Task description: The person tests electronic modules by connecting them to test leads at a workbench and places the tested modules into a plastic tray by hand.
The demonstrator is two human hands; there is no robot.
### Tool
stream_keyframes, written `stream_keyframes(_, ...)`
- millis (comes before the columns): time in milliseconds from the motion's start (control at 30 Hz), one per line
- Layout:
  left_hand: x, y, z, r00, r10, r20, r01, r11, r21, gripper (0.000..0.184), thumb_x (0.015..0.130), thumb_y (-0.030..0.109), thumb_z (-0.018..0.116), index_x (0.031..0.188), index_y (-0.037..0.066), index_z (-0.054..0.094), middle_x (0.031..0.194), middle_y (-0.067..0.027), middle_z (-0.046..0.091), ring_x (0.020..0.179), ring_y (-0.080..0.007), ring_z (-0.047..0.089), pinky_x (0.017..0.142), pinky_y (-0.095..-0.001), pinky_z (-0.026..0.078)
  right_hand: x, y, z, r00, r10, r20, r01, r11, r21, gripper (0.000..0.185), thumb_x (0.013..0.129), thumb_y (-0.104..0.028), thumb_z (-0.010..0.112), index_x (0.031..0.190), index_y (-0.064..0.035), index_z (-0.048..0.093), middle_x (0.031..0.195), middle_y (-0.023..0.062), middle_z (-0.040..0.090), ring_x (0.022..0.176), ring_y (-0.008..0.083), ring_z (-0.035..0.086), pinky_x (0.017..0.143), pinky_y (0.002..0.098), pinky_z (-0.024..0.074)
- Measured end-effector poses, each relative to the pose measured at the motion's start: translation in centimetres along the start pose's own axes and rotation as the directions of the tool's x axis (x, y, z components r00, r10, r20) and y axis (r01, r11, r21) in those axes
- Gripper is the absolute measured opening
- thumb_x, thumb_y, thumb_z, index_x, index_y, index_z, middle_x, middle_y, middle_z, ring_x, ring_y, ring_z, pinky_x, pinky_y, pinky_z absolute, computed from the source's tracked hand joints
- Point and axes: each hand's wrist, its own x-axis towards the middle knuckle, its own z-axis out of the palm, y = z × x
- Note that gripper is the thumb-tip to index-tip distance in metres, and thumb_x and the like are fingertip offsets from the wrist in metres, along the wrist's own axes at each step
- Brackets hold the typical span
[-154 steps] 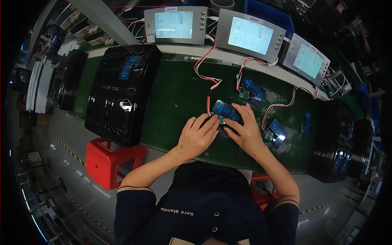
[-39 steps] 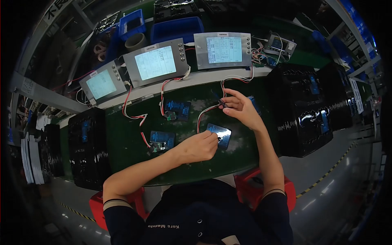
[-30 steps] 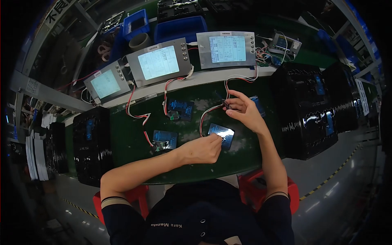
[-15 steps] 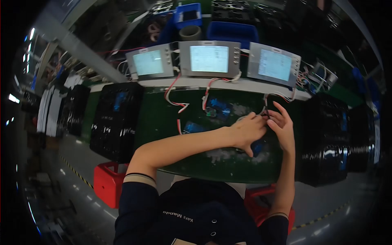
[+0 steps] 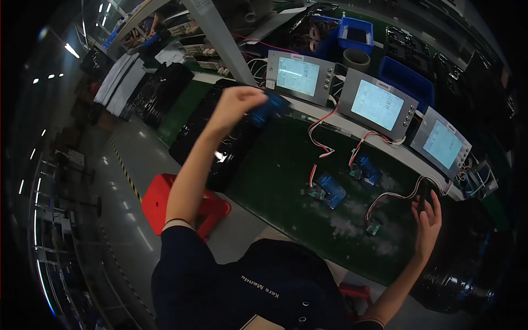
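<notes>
Both hands' fingers grasp: left hand (image 5: 233, 109), a blue rectangular pack (image 5: 269, 110), best kept level; right hand (image 5: 427, 226), a slim black piece (image 5: 423, 194).

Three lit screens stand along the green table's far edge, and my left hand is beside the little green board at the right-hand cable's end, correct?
Not quite: your left hand isn't beside that green board; the head view shows it off to the left, at a blue module by the black trays. The rest holds.
</notes>
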Motion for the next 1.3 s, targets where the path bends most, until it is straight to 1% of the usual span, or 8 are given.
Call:
stream_keyframes(100,3.4,-4.4,-11.1,0.949,0.033,-0.315,0.038,0.976,0.216,0.022,0.084,0.014,0.072,0.095,-0.005,0.071,0.084,-0.0058,0.071,0.072,-0.009,0.063,0.066,-0.0206,0.049,0.1,0.2,0.1,1.0,-0.001,0.003,0.001,1.0,-0.001,0.064,0.088,-0.014,0.065,0.143,0.0008,0.034,0.122,0.0179,0.059,0.108,0.0254,0.06,0.097,0.0371,0.0469)
stream_keyframes(433,6.1,-9.0,-15.7,0.918,-0.165,-0.359,0.303,0.877,0.373,0.025,0.085,0.021,0.071,0.096,-0.001,0.073,0.086,-0.0051,0.072,0.076,-0.0108,0.063,0.072,-0.0252,0.049,0.0,0.5,0.1,0.999,0.02,-0.05,-0.022,0.999,-0.032,0.064,0.089,-0.013,0.064,0.144,-0.0001,0.034,0.123,0.0182,0.059,0.108,0.0245,0.06,0.097,0.0353,0.0467)
stream_keyframes(500,6.4,-10.4,-16.5,0.847,0.307,-0.433,0.012,0.804,0.594,0.032,0.086,0.026,0.069,0.1,-0.003,0.072,0.085,-0.0045,0.071,0.074,-0.0104,0.062,0.07,-0.0255,0.049,-0.2,0.4,0.4,0.998,0.024,-0.066,-0.027,0.999,-0.039,0.064,0.089,-0.013,0.063,0.144,-0.0003,0.034,0.123,0.0182,0.059,0.108,0.0248,0.06,0.098,0.0356,0.0462)
stream_keyframes(567,4.6,-7.0,-13.8,0.809,0.337,-0.482,-0.01,0.827,0.562,0.032,0.089,0.023,0.066,0.106,-0.005,0.069,0.088,-0.0052,0.071,0.076,-0.0101,0.062,0.07,-0.0251,0.049,-0.6,0.1,0.8,0.998,-0.047,-0.052,0.044,0.998,-0.053,0.064,0.087,-0.007,0.063,0.144,-0.0001,0.034,0.125,0.0178,0.057,0.112,0.0253,0.058,0.101,0.0365,0.0435)
stream_keyframes(633,1.9,-3.6,-8.9,0.843,0.324,-0.429,-0.188,0.925,0.329,0.028,0.091,0.018,0.063,0.109,-0.003,0.068,0.09,-0.0053,0.07,0.08,-0.0089,0.062,0.071,-0.023,0.048,-1.5,-0.2,2.6,0.995,-0.082,-0.064,0.076,0.993,-0.09,0.067,0.083,0.001,0.062,0.144,-0.0003,0.035,0.129,0.0175,0.055,0.118,0.0247,0.055,0.105,0.0356,0.0394)
stream_keyframes(767,-6.5,0.7,5.9,0.991,0.11,0.072,-0.105,0.992,-0.072,0.019,0.092,0.011,0.061,0.104,-0.001,0.069,0.089,-0.003,0.069,0.081,-0.0053,0.06,0.068,-0.0182,0.044,-3.9,-0.9,7.6,0.989,-0.148,-0.009,0.116,0.81,-0.575,0.079,0.071,0.005,0.071,0.142,-0.0029,0.039,0.134,0.0146,0.051,0.127,0.0257,0.048,0.108,0.0365,0.0356)
stream_keyframes(967,-11.1,-1.8,20.7,0.781,-0.094,0.618,0.328,0.903,-0.278,0.015,0.089,0.007,0.065,0.1,-0.004,0.066,0.089,-0.0046,0.068,0.082,-0.0083,0.063,0.076,-0.0207,0.049,-5.5,-1.6,10.1,0.886,-0.389,0.25,0.443,0.559,-0.7,0.077,0.066,0.001,0.079,0.135,-0.0014,0.043,0.131,0.0211,0.051,0.118,0.0383,0.053,0.098,0.0413,0.0452)
stream_keyframes(1300,-12.0,-1.1,24.8,0.691,-0.142,0.708,0.417,0.879,-0.231,0.014,0.086,0.01,0.069,0.092,-0.003,0.069,0.08,-0.0054,0.068,0.074,-0.0081,0.062,0.07,-0.0208,0.048,-6.4,-1.4,8.5,0.888,-0.385,0.252,0.438,0.543,-0.716,0.074,0.064,0.002,0.08,0.129,-0.0029,0.046,0.131,0.0208,0.052,0.118,0.0377,0.054,0.098,0.0421,0.0461)
